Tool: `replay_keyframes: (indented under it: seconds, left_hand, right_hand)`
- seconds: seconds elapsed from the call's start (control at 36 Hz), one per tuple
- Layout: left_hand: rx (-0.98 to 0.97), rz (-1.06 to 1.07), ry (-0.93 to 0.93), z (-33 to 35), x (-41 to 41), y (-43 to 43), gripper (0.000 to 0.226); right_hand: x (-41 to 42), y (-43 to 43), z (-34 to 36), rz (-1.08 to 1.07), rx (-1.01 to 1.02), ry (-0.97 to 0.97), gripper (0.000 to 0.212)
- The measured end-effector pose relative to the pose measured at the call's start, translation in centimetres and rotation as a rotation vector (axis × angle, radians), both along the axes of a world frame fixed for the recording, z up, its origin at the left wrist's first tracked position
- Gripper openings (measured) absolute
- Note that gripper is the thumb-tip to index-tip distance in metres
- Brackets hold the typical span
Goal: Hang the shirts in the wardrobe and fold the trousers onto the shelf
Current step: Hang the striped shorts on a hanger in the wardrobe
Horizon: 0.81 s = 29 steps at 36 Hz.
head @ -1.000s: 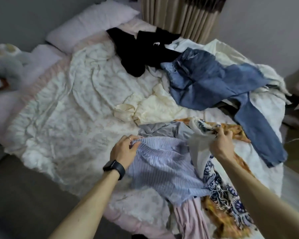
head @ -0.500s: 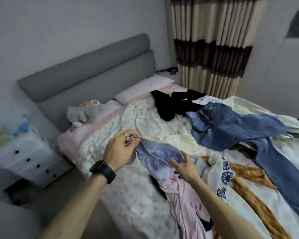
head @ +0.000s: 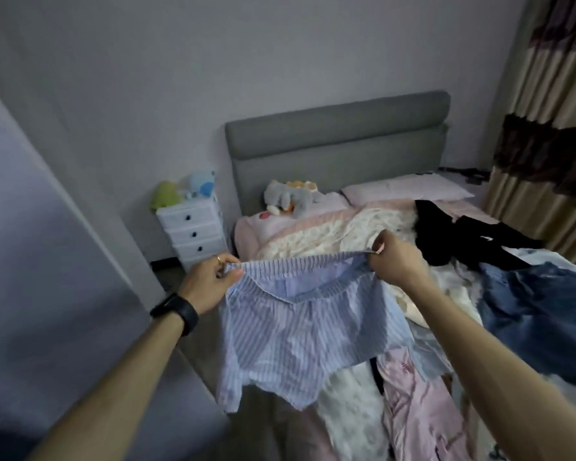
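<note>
A blue-and-white striped garment (head: 296,331) hangs spread in the air above the bed's near edge. My left hand (head: 210,281) pinches its top edge on the left. My right hand (head: 393,257) pinches the same edge on the right, so the fabric is stretched between them. Below it on the bed lies a pink garment (head: 419,407). Blue jeans (head: 539,307) lie at the right, and a black garment (head: 459,237) sits behind them.
The bed (head: 313,241) has a grey headboard (head: 336,144), a pink pillow (head: 406,194) and plush toys (head: 290,197). A white drawer unit (head: 193,231) stands left of it. A pale panel (head: 30,261) fills the left. Striped curtains (head: 546,144) hang at the right.
The striped garment has been lifted off the pile and spread out. My right hand let go of the patterned cloth and took the garment's right edge. My view swung up and left.
</note>
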<state>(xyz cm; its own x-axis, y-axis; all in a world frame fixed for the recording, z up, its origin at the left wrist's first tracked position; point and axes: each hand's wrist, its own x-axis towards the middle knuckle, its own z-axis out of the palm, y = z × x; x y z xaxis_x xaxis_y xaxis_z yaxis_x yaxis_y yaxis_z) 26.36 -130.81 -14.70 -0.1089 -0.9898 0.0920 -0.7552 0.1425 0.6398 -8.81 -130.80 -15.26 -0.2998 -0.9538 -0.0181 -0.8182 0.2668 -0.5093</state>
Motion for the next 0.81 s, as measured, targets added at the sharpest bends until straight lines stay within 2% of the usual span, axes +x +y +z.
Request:
replay_keyframes:
  seconds: [0.11, 0.25, 0.36, 0.53, 0.61, 0.81]
  left_hand:
    - [0.087, 0.046, -0.026, -0.1, 4.0, 1.5, 0.01]
    - [0.232, 0.077, 0.084, -1.1, 7.6, 4.2, 0.011]
    - [0.341, 0.137, 0.127, -3.6, 11.4, 6.8, 0.011]
    - [0.447, 0.162, 0.112, -6.0, 16.0, 11.0, 0.012]
    - [0.449, 0.214, 0.101, -6.6, 18.9, 12.9, 0.008]
    - [0.344, 0.468, 0.037, -6.3, 24.2, 15.5, 0.005]
  right_hand:
    - [4.0, 0.1, 0.6, 0.047, 0.066, 0.072, 0.032]
    - [9.7, 1.5, -0.6, 0.138, 0.126, 0.11, 0.029]
    - [14.6, 3.4, -2.5, 0.241, 0.142, 0.156, 0.035]
    - [19.9, 5.8, -5.0, 0.341, 0.244, 0.231, 0.021]
    - [22.7, 6.6, -6.0, 0.43, 0.294, 0.268, 0.04]
    - [28.3, 7.9, -6.7, 0.62, 0.295, 0.298, 0.04]
